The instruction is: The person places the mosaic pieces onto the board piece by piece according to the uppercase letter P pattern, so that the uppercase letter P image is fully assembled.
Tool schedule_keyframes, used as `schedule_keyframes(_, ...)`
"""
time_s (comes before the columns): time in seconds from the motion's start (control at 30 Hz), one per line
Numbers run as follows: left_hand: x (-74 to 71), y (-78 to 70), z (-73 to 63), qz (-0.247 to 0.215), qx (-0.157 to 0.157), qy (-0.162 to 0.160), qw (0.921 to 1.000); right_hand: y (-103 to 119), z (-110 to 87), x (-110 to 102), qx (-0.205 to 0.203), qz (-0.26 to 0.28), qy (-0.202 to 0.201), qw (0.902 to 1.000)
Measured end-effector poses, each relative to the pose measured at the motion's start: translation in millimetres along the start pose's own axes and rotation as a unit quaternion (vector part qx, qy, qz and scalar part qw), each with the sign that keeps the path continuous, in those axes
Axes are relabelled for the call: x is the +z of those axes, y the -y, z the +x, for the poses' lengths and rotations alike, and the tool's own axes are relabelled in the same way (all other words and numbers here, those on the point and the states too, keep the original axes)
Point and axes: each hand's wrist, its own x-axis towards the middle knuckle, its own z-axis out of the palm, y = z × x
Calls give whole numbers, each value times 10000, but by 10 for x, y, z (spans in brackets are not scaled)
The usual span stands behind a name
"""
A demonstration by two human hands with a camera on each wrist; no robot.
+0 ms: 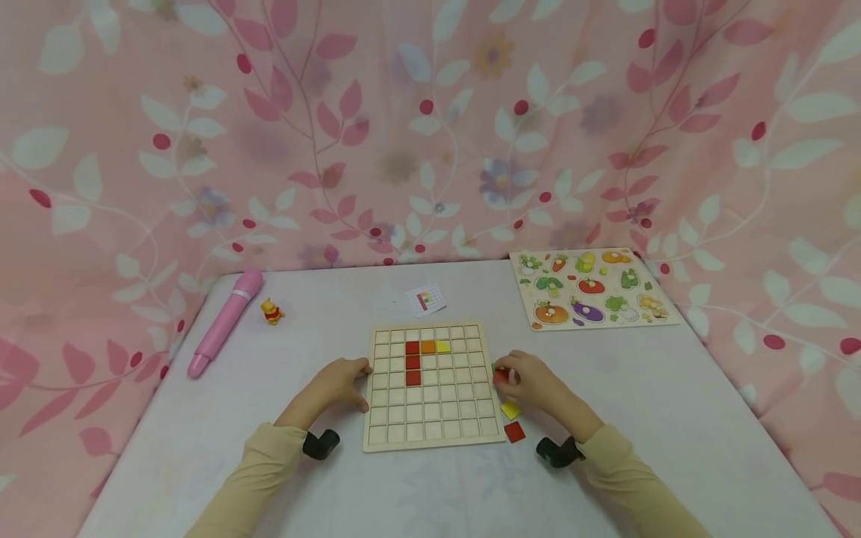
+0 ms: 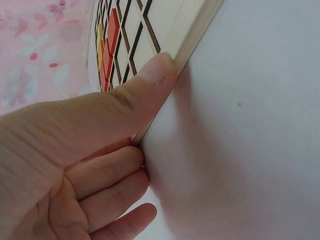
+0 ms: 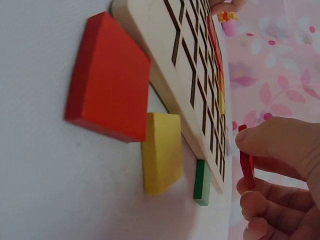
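A wooden grid board (image 1: 430, 411) lies on the table. Three red tiles (image 1: 413, 362) form a column in it, with an orange tile (image 1: 428, 347) and a yellow rounded piece (image 1: 442, 346) beside the top one. My left hand (image 1: 338, 383) rests against the board's left edge; in the left wrist view its thumb (image 2: 150, 75) touches the rim. Right of the board, my right hand (image 1: 531, 379) pinches a red tile (image 3: 246, 162) between thumb and fingers, above the table. Nearby lie another red tile (image 3: 110, 80), a yellow tile (image 3: 162, 152) and a green tile (image 3: 202, 182).
A small printed pattern card (image 1: 426, 300) lies behind the board. At the back right is a vegetable puzzle board (image 1: 592, 290). A pink stick-shaped object (image 1: 225, 323) and a small yellow bear figure (image 1: 272, 311) are at the left. A floral curtain (image 1: 430, 134) hangs behind the table.
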Motion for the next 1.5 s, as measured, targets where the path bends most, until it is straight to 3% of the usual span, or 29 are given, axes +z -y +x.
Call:
schedule_keyframes(0.17, 0, -2, -2, 1, 83, -77, 9999, 24, 58, -21, 53, 37, -20, 10000)
schedule_keyframes(0.6, -12, 19, -7, 67, 26, 7, 10000, 152, 346, -130, -593, 52, -455, 9972)
schedule_keyframes(1.07, -27, -28, -25, 31, 72, 13, 10000, 315, 538, -153, -821, 22, -201, 9964)
schedule_keyframes(1.5, -12, -19, -12, 57, 111, -15, 9999, 426, 665, -60, -1038, 316, -82, 9941)
